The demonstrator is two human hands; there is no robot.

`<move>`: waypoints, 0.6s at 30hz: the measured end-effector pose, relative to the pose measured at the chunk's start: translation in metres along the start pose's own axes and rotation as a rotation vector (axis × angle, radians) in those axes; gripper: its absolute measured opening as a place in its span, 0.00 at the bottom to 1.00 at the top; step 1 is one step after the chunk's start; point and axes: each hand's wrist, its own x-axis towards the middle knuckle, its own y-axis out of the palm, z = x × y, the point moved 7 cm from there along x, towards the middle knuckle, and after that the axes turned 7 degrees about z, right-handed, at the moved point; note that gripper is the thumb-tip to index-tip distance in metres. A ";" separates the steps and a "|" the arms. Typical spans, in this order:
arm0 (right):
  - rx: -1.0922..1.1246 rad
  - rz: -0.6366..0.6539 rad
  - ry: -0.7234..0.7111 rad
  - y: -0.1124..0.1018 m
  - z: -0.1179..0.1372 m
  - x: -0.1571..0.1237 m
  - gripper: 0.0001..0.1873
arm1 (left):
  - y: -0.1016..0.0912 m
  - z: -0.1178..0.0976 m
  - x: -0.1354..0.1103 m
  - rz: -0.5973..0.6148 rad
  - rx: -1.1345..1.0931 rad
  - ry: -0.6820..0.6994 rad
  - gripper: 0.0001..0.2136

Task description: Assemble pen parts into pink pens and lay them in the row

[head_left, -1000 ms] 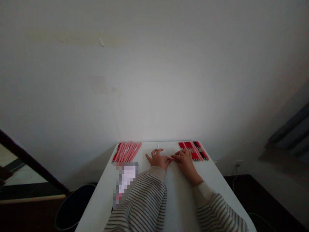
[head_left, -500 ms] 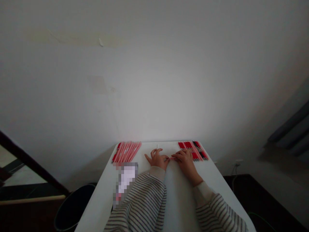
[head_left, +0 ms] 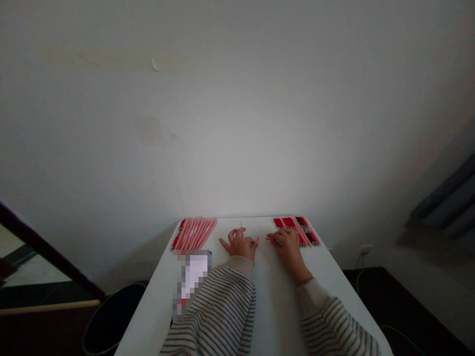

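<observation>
My left hand point(head_left: 242, 245) is over the middle of the white table, thumb and forefinger pinched on a small pink piece point(head_left: 257, 240) that looks like part of a pen. Its other fingers are spread. A short gap away, my right hand point(head_left: 288, 247) pinches a slim pink pen point(head_left: 268, 238), mostly hidden under the fingers. Beyond the right hand lies a group of red, pink and black pens point(head_left: 287, 222), partly covered by that hand. To the left, a fanned row of pink pens point(head_left: 196, 233) lies at the far corner.
A phone-like object point(head_left: 195, 272), blurred out, lies on the white table point(head_left: 148, 316) beside my left sleeve. One small white stick point(head_left: 242, 224) is near the back edge, against the wall point(head_left: 237, 123). A dark bin point(head_left: 115, 316) stands left of the table.
The pink pen that spanned both hands has come apart. My hands have separated slightly, the left going left, and a pink end shows at each set of fingertips.
</observation>
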 end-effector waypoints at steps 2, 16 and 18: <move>-0.001 0.001 0.004 0.000 0.000 0.000 0.11 | 0.000 0.000 0.000 0.004 -0.006 0.002 0.05; 0.004 -0.005 0.010 0.003 -0.003 0.000 0.11 | -0.002 0.000 0.000 -0.005 -0.014 -0.038 0.03; 0.006 -0.008 0.009 0.002 -0.002 0.000 0.12 | -0.003 0.000 -0.001 -0.006 -0.016 -0.038 0.04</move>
